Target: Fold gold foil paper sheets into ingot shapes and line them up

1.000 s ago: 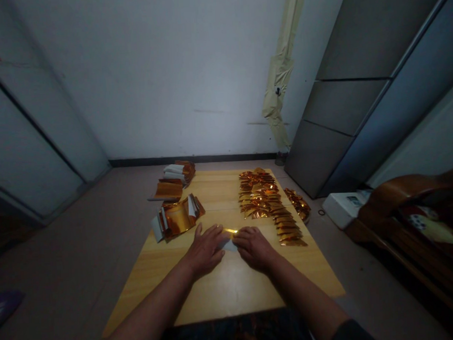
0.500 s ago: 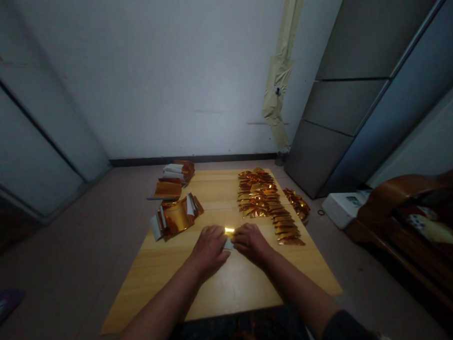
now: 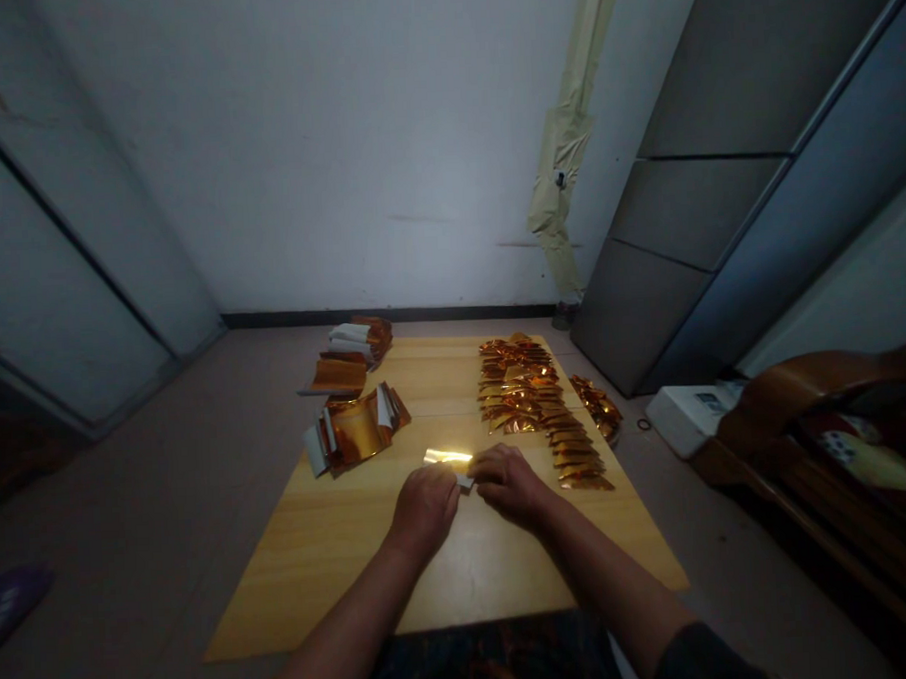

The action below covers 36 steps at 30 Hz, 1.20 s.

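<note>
Between my hands, over the middle of the wooden table (image 3: 335, 560), is a sheet of gold foil paper (image 3: 448, 456) with a pale grey back showing at its near edge. My left hand (image 3: 427, 506) is closed on the near left part of it, fingers curled. On the right side, my right hand (image 3: 506, 479) pinches the sheet with bent fingers. Both fingertips are partly hidden. Beyond my left hand lies a loose stack of gold foil sheets (image 3: 356, 429). To the right of my right hand, folded gold foil pieces (image 3: 576, 452) overlap in rows.
More foil sheets (image 3: 341, 372) lie at the table's far left edge. A container heaped with gold folded pieces (image 3: 597, 405) stands on the floor to the right. A grey refrigerator (image 3: 660, 260), a white box (image 3: 686, 416) and a wooden seat (image 3: 789, 475) are on the right.
My left hand has moved slightly nearer and right along the sheet. More of the gold face now shows beyond it, and the grey part between my hands looks smaller.
</note>
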Each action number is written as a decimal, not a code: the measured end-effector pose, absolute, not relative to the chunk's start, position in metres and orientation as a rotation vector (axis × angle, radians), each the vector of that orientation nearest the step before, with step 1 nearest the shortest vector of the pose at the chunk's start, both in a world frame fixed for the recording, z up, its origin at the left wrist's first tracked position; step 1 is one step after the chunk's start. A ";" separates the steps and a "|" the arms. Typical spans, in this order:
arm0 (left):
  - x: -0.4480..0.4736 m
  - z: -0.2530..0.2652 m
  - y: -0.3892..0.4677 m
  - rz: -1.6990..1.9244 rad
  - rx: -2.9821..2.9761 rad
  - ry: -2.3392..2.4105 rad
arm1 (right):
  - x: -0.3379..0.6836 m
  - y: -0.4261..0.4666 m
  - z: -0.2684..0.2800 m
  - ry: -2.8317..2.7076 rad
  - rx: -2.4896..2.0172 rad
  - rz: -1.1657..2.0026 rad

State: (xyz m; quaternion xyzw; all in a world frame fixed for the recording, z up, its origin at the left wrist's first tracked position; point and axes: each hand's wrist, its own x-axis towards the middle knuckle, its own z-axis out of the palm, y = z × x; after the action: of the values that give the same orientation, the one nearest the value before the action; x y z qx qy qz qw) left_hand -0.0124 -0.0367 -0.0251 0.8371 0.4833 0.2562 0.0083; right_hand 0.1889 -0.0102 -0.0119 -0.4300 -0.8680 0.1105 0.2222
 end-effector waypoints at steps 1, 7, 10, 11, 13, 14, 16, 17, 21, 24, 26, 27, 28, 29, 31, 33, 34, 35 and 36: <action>-0.012 -0.025 -0.037 0.804 2.611 1.516 | 0.189 -0.010 -0.012 -2.389 -1.172 0.344; -0.013 -0.025 -0.041 0.794 2.572 1.518 | 0.176 -0.010 -0.008 -2.262 -1.274 0.424; -0.014 -0.024 -0.042 0.820 2.581 1.516 | 0.169 -0.013 -0.004 -2.207 -1.347 0.435; -0.014 -0.024 -0.043 0.827 2.582 1.512 | 0.167 -0.013 -0.003 -2.202 -1.374 0.429; -0.015 -0.025 -0.043 0.843 2.584 1.489 | 0.163 -0.013 -0.002 -2.198 -1.440 0.410; -0.015 -0.025 -0.044 0.852 2.585 1.472 | 0.161 -0.013 -0.002 -2.192 -1.476 0.400; -0.016 -0.025 -0.044 0.873 2.583 1.445 | 0.158 -0.012 -0.004 -2.174 -1.540 0.382; -0.016 -0.025 -0.044 0.885 2.581 1.436 | 0.156 -0.011 -0.005 -2.163 -1.565 0.373; -0.017 -0.025 -0.045 0.913 2.548 1.441 | 0.151 -0.010 -0.009 -2.104 -1.650 0.338; -0.017 -0.024 -0.047 0.910 2.524 1.433 | 0.148 -0.012 -0.007 -2.047 -1.686 0.358; -0.017 -0.024 -0.047 0.904 2.533 1.424 | 0.148 -0.013 -0.006 -2.018 -1.662 0.401; -0.017 -0.024 -0.047 0.900 2.544 1.423 | 0.148 -0.014 -0.005 -2.006 -1.642 0.425; -0.018 -0.025 -0.046 0.891 2.555 1.425 | 0.149 -0.014 -0.005 -1.994 -1.622 0.446; -0.018 -0.025 -0.046 0.882 2.565 1.432 | 0.151 -0.015 -0.005 -1.985 -1.603 0.460; -0.018 -0.026 -0.046 0.863 2.576 1.450 | 0.155 -0.015 -0.006 -1.984 -1.560 0.475; -0.018 -0.026 -0.045 0.848 2.572 1.471 | 0.161 -0.014 -0.008 -2.021 -1.494 0.493; -0.018 -0.025 -0.045 0.845 2.568 1.481 | 0.164 -0.014 -0.009 -2.041 -1.463 0.499; -0.018 -0.025 -0.045 0.843 2.564 1.488 | 0.166 -0.013 -0.010 -2.061 -1.436 0.502; -0.018 -0.025 -0.045 0.840 2.562 1.492 | 0.169 -0.013 -0.011 -2.077 -1.418 0.499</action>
State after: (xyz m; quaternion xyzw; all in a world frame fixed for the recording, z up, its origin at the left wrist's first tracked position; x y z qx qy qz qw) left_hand -0.0176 -0.0451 -0.0252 0.8311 0.4839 0.2726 0.0302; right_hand 0.1687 -0.0131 -0.0105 -0.5303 -0.7765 0.1867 0.2846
